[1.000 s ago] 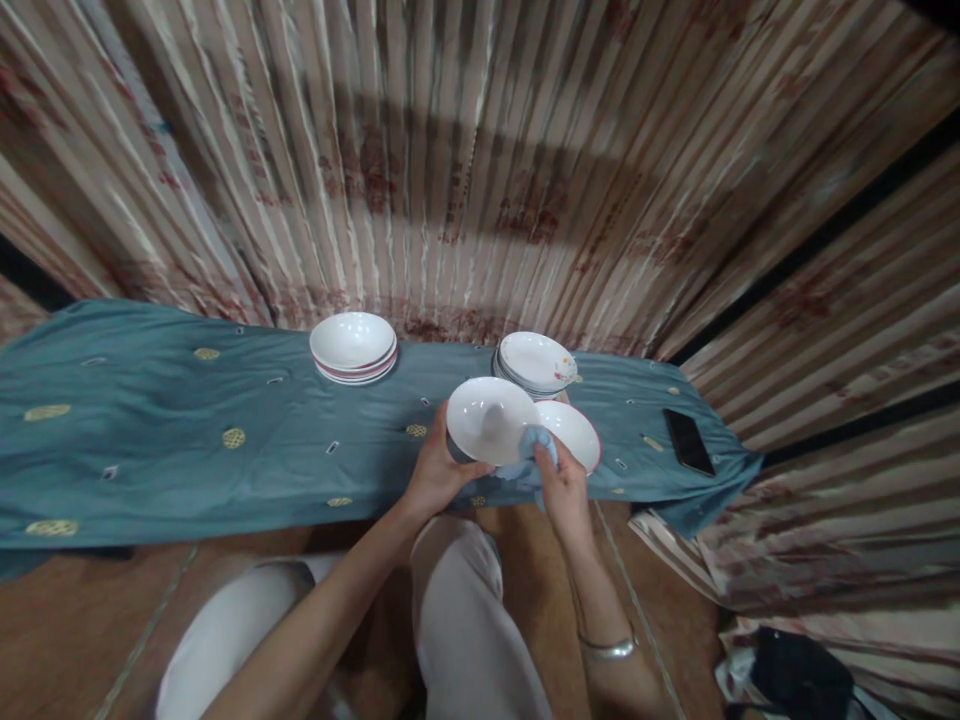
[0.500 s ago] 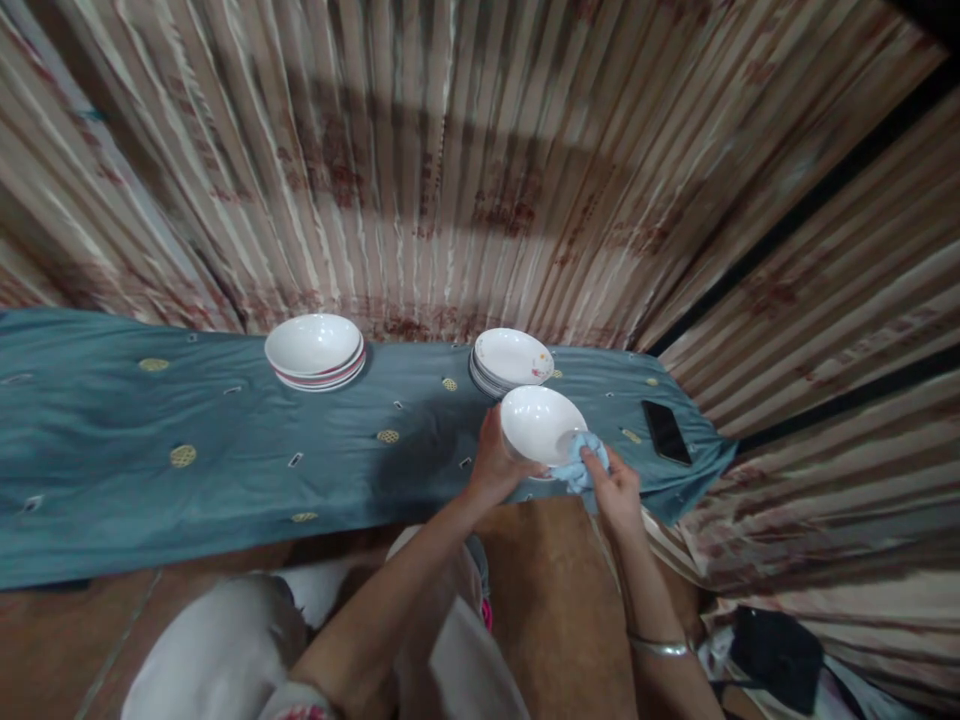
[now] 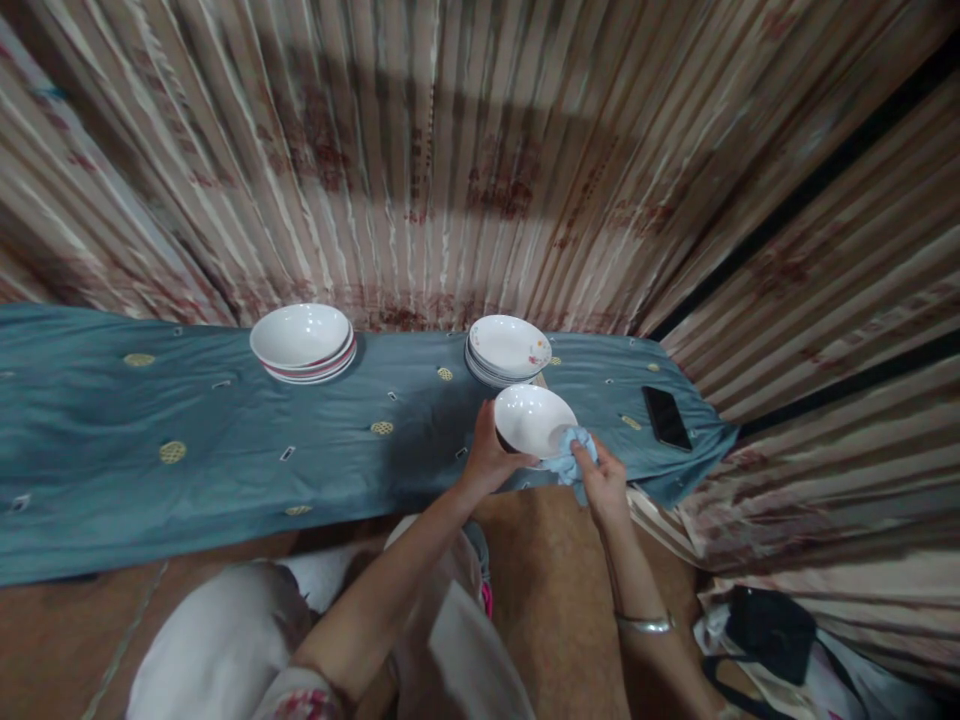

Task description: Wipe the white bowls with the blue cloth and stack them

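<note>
A white bowl [image 3: 534, 420] is tilted toward me above the near edge of the cloth-covered table. My left hand [image 3: 491, 455] grips it by its left side, the thumb along the near underside. Bunched in my right hand [image 3: 604, 478] is a light blue cloth [image 3: 574, 452], pressed against the bowl's near right rim. Just behind the bowl stands a stack of plates [image 3: 510, 345], the top one white with a floral edge. Farther left is a stack of white bowls [image 3: 301, 338] with red bands showing on the sides.
A black phone [image 3: 666, 418] lies at the table's right end. Teal patterned cloth [image 3: 225, 430] covers the long table. Pleated curtains [image 3: 420, 170] hang close behind it and on the right. A black bag [image 3: 772, 632] rests at the lower right.
My right hand and the cloth stay at the bowl's near right rim, with a slight shift. The whole view has moved a little; the stacks and phone keep their places.
</note>
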Tool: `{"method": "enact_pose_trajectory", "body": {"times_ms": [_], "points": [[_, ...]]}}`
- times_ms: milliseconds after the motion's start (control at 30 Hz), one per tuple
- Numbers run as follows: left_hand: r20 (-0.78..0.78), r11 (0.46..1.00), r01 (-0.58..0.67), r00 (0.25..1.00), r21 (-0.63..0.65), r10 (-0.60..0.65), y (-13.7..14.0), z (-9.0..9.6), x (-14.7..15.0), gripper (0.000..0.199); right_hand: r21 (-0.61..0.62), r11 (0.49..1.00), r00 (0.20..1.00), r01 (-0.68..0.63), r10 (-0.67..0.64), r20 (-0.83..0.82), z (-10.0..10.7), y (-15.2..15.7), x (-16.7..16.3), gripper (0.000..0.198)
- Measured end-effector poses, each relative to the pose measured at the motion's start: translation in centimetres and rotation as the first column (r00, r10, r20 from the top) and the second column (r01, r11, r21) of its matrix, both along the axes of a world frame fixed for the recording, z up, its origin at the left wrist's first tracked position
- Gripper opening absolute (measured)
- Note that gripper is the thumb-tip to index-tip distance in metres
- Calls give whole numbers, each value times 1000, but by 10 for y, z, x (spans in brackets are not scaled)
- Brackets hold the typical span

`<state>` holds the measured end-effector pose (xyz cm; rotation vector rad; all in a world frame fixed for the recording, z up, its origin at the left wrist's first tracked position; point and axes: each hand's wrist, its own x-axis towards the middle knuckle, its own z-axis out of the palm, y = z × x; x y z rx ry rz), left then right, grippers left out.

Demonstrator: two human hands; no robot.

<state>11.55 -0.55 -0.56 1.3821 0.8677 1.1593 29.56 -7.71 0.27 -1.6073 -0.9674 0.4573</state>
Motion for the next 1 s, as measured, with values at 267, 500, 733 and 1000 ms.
{"method": "enact_pose_trajectory", "body": {"times_ms": [267,500,733,1000], "points": [[34,1000,20,999,-8,-19,0,-4,2,117,-32,999,1000,16,-16,-16,-11,-1,-2,60],[33,997,61,997,38,-62,8,-3,-4,113,-61,996,994,68,-73,-85,-11,-3,-15,62],[-22,992,125,992,22,-125,17,4,-13,113,-45,995,990,92,-96,-102,-6,-4,-30,65],[-6,993,105,994,-49,-106,13,-5,-9,124,-86,990,990,111,-117,-74,-4,-4,-23,71]]}}
